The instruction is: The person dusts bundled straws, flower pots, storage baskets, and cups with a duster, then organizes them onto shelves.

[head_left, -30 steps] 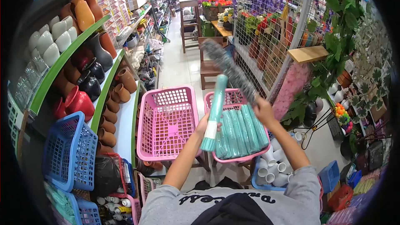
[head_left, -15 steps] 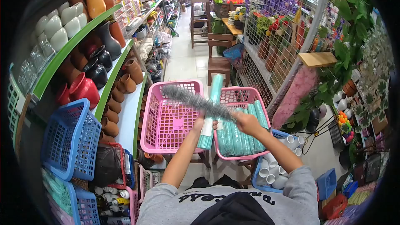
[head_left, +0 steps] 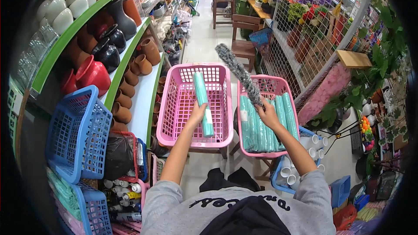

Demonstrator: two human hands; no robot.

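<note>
My left hand (head_left: 199,112) is closed around a long teal bundle (head_left: 200,91) in clear plastic with a white label. The bundle is held over the left pink basket (head_left: 164,117), whose slatted floor shows beneath it. In my right hand (head_left: 267,114) is a grey fluffy duster (head_left: 238,69), gripped at its lower end and tilted up to the left. That hand is above the right pink basket (head_left: 260,153), where several similar teal bundles (head_left: 257,124) lie side by side.
Shelves at left hold clay pots (head_left: 143,63) and vases. A blue basket (head_left: 78,135) stands near them. White cups fill a blue crate (head_left: 279,182) at right. Beyond the baskets are a wooden chair (head_left: 244,48) and a wire mesh panel (head_left: 313,52).
My left hand has carried the teal bundle left, from between the baskets to over the left one. The duster has swung from crossing the bundle to pointing up, away from it.
</note>
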